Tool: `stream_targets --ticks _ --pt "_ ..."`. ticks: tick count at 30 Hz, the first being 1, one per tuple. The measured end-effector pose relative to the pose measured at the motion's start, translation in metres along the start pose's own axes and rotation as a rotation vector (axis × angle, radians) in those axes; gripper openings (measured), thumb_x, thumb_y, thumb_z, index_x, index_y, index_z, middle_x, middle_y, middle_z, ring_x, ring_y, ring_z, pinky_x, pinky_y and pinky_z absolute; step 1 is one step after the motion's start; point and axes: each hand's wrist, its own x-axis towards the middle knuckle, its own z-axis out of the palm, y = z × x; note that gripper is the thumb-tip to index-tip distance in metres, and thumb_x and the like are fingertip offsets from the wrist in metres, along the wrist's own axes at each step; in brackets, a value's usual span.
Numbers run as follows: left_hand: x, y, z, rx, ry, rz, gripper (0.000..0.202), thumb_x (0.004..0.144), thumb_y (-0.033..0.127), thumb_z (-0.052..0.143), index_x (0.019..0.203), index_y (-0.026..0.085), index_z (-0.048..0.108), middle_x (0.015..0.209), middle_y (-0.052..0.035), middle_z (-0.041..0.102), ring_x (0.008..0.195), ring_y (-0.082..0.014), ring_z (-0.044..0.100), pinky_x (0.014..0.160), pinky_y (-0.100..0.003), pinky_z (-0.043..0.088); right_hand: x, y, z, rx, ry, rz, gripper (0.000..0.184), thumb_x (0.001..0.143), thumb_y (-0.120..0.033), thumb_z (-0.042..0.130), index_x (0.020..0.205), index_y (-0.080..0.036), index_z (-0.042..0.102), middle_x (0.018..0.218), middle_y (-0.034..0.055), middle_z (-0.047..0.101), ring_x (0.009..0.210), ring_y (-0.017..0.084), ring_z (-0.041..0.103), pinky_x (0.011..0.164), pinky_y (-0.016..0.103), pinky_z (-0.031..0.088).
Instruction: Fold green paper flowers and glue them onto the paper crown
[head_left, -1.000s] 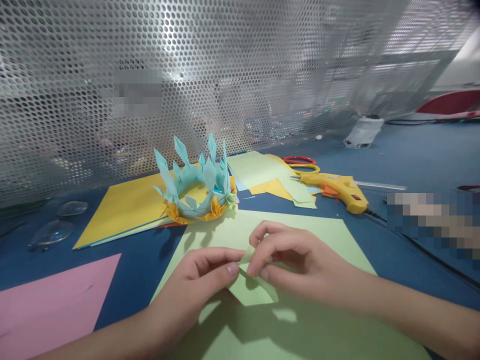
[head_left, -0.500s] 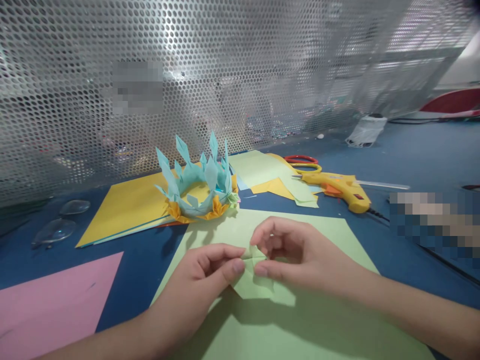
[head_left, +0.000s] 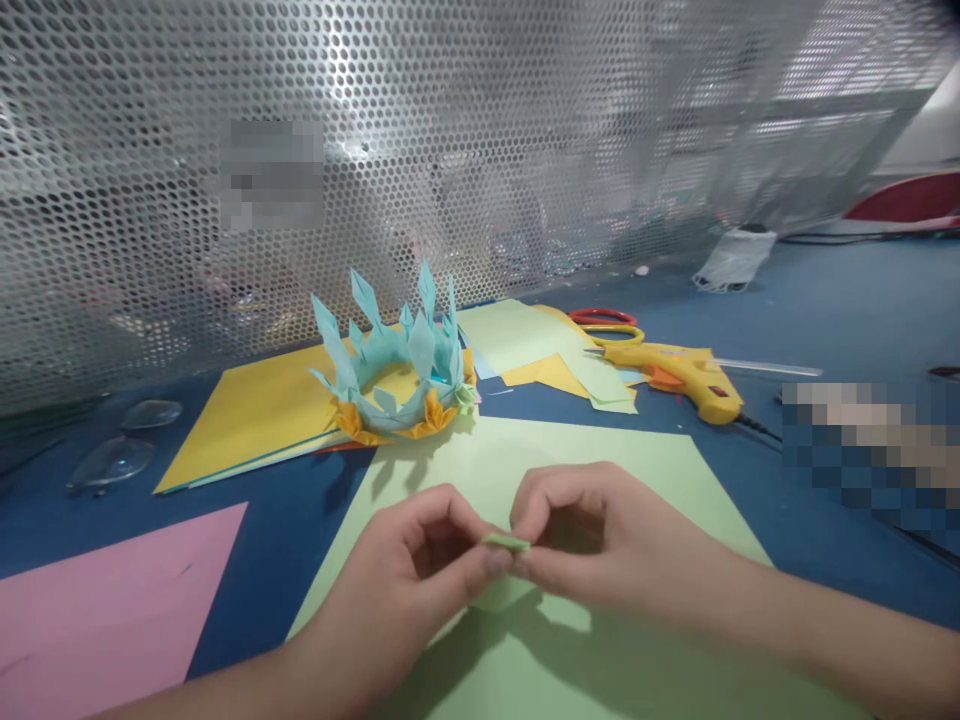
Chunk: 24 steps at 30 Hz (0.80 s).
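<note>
Both hands pinch a small folded green paper piece (head_left: 505, 543) just above a large light green sheet (head_left: 570, 450) on the blue table. My left hand (head_left: 420, 570) grips its left end between thumb and fingers. My right hand (head_left: 600, 535) grips its right end, fingers curled. The piece lies almost edge-on to the camera. A paper crown (head_left: 394, 365) of light blue points with orange folds at its base stands behind the hands, at the far edge of the green sheet.
A pink sheet (head_left: 105, 600) lies at the lower left, yellow sheets (head_left: 247, 410) under the crown. A yellow glue gun (head_left: 675, 375) and scissors (head_left: 600, 322) lie at the right with paper scraps (head_left: 540, 350). A perforated metal screen (head_left: 480, 150) closes off the back. Clear plastic domes (head_left: 112, 455) sit far left.
The small green piece was flatter and wider a second ago; both hands have folded it narrower and lifted it a little, so it is edge-on now.
</note>
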Motion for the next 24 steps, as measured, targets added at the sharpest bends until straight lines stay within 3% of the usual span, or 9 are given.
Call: stream_targets --ticks 4,7,14,19,22,24 --pt "0.0011 -0.0005 0.0002 -0.055 -0.010 -0.013 0.020 0.070 0.028 0.076 0.064 0.017 0.061 0.076 -0.0018 0.068 0.073 -0.0157 0.060 0.065 -0.024 0.045 -0.0013 -0.0033 0.0005 -0.115 0.037 -0.120 0.009 0.075 -0.017 0.063 0.066 -0.017 0.064 0.075 0.0009 0.063 0.069 0.013 0.058 0.067 0.026 0.045" --pt "0.0002 -0.0007 -0.0004 -0.019 0.046 0.006 0.017 0.071 0.026 0.075 0.065 0.018 0.062 0.070 0.0016 0.065 0.065 -0.0123 0.058 0.059 -0.021 0.044 0.0003 -0.0038 0.0004 -0.111 0.055 -0.111 0.010 0.077 -0.020 0.064 0.067 -0.018 0.064 0.076 0.0017 0.064 0.070 0.014 0.058 0.068 0.027 0.045" --pt "-0.0034 -0.0019 -0.0024 0.006 0.163 0.086 0.013 0.073 0.021 0.075 0.072 0.020 0.063 0.066 0.0058 0.061 0.060 -0.0084 0.058 0.054 -0.015 0.044 0.0042 -0.0022 -0.0007 0.089 -0.036 0.020 0.022 0.074 -0.036 0.072 0.078 -0.016 0.065 0.071 0.0002 0.061 0.063 0.011 0.050 0.059 0.024 0.040" --pt "-0.0038 -0.0005 -0.0014 -0.010 0.170 0.120 0.014 0.072 0.020 0.075 0.076 0.021 0.061 0.067 0.0068 0.058 0.056 -0.0069 0.056 0.051 -0.014 0.043 0.0018 -0.0024 0.0004 -0.016 -0.014 0.004 0.022 0.082 -0.036 0.064 0.072 -0.016 0.062 0.061 -0.0034 0.052 0.055 0.008 0.042 0.050 0.021 0.035" --pt "-0.0027 -0.0013 -0.0007 0.047 0.152 0.133 0.014 0.073 0.021 0.073 0.080 0.022 0.061 0.067 0.0065 0.055 0.060 -0.0087 0.056 0.053 -0.016 0.043 0.0014 -0.0023 0.0009 -0.129 0.025 -0.072 0.019 0.085 -0.028 0.059 0.071 -0.016 0.064 0.065 -0.0016 0.057 0.056 0.009 0.047 0.051 0.020 0.038" --pt "-0.0011 -0.0026 -0.0006 0.115 0.152 0.139 0.015 0.073 0.020 0.071 0.083 0.022 0.061 0.069 0.0058 0.055 0.061 -0.0094 0.053 0.054 -0.017 0.042 0.0015 -0.0018 0.0003 -0.245 0.069 -0.201 0.016 0.085 -0.022 0.059 0.071 -0.017 0.066 0.067 -0.0002 0.061 0.058 0.009 0.052 0.054 0.021 0.042"
